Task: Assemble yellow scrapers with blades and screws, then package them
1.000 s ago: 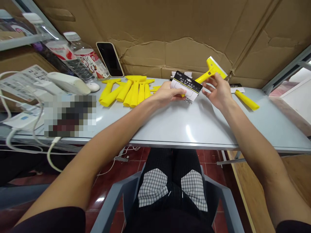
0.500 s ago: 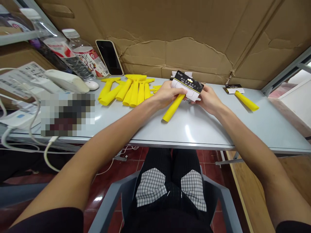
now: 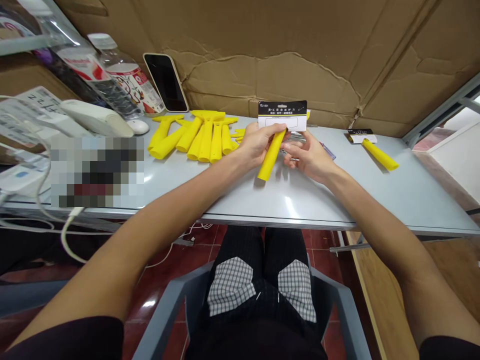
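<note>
My left hand [image 3: 258,144] is closed around a yellow plastic scraper [image 3: 271,159], with its thumb pressed over a black-and-white header card [image 3: 283,117]. The card stands upright, facing me, at the scraper's far end. Just right of it, my right hand [image 3: 309,157] has its fingers bent but apart, close to the card's lower edge. Behind those fingers shows a shiny silver thing [image 3: 299,139], mostly hidden, whose kind I cannot make out. Several bare yellow scrapers [image 3: 204,137] lie in a pile to the left. One carded scraper [image 3: 379,154] rests on the right.
A phone [image 3: 167,82] leans on the cardboard [image 3: 225,75] at the back. Drink bottles [image 3: 129,80], a white mouse [image 3: 138,127] and cables [image 3: 67,235] crowd the left. A small bluish-red item [image 3: 328,151] lies behind my right hand. The table's front edge [image 3: 277,220] runs before my lap.
The card has turned from slanted to level and faces me. The yellow scraper has swung steeper and shifted slightly right. My right hand has let go of the card's right side and moved below it.
</note>
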The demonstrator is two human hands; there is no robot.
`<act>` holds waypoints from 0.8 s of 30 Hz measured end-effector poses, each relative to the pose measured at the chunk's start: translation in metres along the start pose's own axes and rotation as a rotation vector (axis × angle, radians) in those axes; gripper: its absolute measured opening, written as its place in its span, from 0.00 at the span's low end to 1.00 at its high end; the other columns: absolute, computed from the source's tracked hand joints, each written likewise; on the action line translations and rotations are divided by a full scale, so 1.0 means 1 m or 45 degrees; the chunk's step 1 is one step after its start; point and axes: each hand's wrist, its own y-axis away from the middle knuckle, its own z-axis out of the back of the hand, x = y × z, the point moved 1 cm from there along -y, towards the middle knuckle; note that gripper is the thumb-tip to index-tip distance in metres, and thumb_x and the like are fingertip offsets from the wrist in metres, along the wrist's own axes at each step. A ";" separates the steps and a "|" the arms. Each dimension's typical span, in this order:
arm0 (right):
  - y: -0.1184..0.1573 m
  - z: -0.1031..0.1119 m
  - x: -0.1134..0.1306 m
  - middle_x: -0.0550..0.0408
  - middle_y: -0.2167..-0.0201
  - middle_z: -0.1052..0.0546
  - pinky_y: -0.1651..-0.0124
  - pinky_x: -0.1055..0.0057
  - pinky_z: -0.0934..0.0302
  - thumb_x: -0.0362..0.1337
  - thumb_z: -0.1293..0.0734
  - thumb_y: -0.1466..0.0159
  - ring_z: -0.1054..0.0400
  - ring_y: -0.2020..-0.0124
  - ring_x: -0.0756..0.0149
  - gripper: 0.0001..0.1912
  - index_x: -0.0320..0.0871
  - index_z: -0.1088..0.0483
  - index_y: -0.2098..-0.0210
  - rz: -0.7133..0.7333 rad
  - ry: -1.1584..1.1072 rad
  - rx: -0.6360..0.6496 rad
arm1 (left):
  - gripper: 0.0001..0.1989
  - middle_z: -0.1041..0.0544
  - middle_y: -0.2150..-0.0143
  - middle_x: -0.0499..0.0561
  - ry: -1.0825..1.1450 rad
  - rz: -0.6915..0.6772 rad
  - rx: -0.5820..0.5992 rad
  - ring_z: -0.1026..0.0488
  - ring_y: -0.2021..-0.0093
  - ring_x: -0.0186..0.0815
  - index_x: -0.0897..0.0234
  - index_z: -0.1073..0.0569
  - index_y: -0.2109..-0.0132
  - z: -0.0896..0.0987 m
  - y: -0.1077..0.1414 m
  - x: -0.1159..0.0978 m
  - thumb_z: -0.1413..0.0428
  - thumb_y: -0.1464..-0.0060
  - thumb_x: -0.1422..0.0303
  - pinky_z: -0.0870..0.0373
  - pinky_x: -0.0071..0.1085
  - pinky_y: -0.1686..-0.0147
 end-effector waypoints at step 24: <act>0.000 0.001 -0.010 0.65 0.74 0.29 0.76 0.69 0.48 0.42 0.17 0.44 0.39 0.78 0.68 0.33 0.53 0.32 0.44 -0.048 0.149 -0.024 | 0.15 0.14 0.59 0.53 -0.037 -0.060 -0.049 0.15 0.51 0.45 0.59 0.26 0.59 0.005 -0.009 0.000 0.27 0.47 0.71 0.19 0.43 0.44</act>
